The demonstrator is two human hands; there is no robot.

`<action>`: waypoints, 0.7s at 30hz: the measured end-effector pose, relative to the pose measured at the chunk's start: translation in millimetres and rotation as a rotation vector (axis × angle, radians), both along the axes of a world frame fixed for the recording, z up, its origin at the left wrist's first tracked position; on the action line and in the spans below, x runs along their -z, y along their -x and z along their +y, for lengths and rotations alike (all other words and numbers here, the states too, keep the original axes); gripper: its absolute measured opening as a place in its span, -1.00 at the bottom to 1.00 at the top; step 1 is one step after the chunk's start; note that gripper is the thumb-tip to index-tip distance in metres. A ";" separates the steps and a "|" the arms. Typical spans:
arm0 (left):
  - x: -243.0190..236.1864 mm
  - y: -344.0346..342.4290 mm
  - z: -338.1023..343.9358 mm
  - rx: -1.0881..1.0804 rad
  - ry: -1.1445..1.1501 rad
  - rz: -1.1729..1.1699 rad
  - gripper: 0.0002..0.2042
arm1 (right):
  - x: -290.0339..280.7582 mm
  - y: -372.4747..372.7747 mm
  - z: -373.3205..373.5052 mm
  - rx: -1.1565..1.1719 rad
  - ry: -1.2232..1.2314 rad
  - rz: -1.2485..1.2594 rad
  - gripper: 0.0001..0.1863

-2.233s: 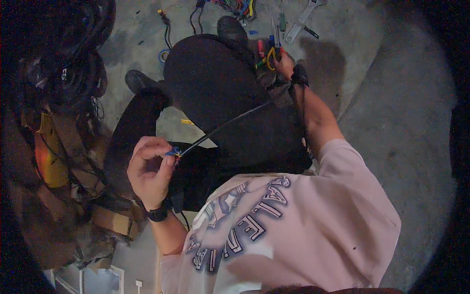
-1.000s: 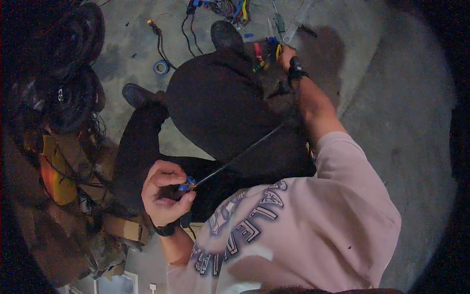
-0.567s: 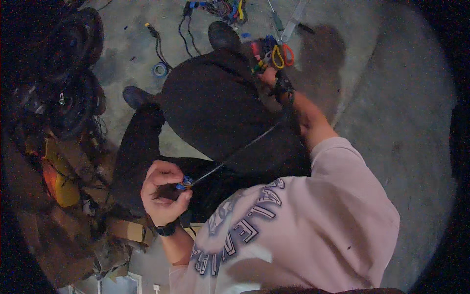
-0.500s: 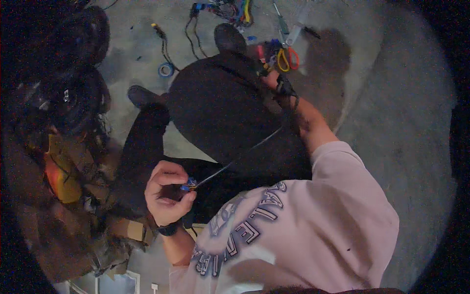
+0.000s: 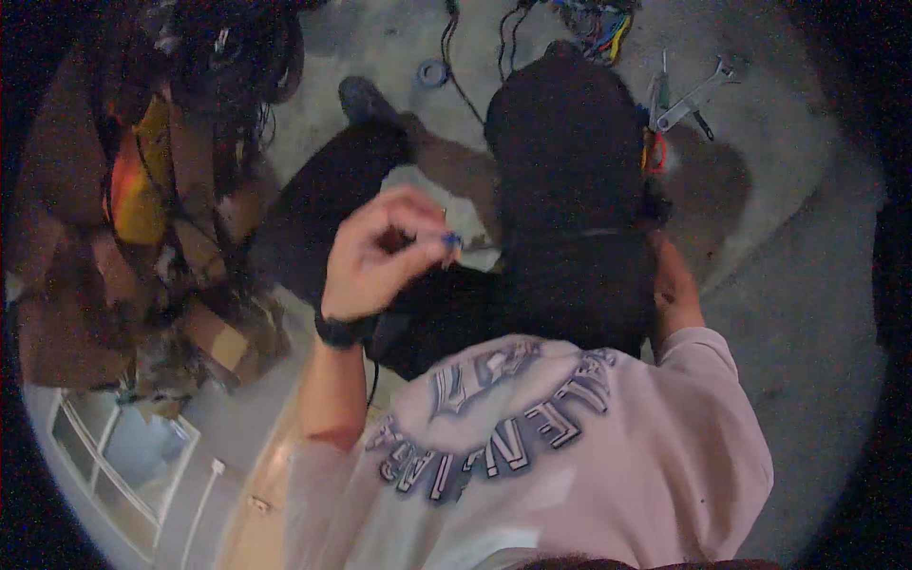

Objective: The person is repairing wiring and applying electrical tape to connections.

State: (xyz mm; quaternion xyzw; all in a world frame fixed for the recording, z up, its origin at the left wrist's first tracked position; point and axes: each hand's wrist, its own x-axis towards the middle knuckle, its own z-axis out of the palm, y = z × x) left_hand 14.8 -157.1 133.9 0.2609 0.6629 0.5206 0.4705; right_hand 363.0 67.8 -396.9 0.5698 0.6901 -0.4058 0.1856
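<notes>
Lifting clear of the lap, the left hand [image 5: 380,252] had risen toward the camera since a moment earlier, when it sat lower at about seven o'clock with the thin black cable drawn taut across the dark trousers to the other hand. Its thumb and forefinger were pinched on the small blue-tipped end of the cable [image 5: 452,239], which now sat near the centre of the view, just at nine o'clock of the raised black-clad knee [image 5: 570,180]. The taut line was no longer plain; only a faint stretch of it showed across the knee, so the slack seemed, by my judgement, to have been taken up or the line turned out of sight.

The right hand [image 5: 654,204] lay mostly hidden behind the knee at about two o'clock, wearing a dark wristband; whether it was clenched or loose could not be told. A black watch strap [image 5: 340,331] circled the left wrist.

On the grey concrete floor [image 5: 788,285] at one o'clock lay a silver spanner [image 5: 693,95], with a bundle of coloured wires [image 5: 594,17] at twelve and a small blue tape roll [image 5: 432,72] at eleven.
</notes>
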 end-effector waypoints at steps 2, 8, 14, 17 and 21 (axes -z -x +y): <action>9.4 3.8 1.3 0.027 0.013 -0.065 -0.87 | -29.4 -22.9 3.3 0.151 0.088 0.058 -0.65; -5.4 -3.0 -2.6 -0.128 0.135 -0.196 -0.89 | -197.2 -19.2 48.5 0.486 0.300 0.333 -0.68; -7.2 -1.7 -22.2 -0.169 0.100 -0.377 -0.81 | -402.4 -58.7 66.7 0.366 -0.241 0.681 -0.65; -7.1 -8.4 -20.3 -0.154 0.141 -0.406 -0.81 | -481.0 -62.8 76.5 0.295 -0.478 0.961 -0.41; -14.9 13.6 -22.0 -0.100 0.138 -0.428 -0.79 | -592.7 34.5 19.1 0.203 -0.318 1.371 -0.22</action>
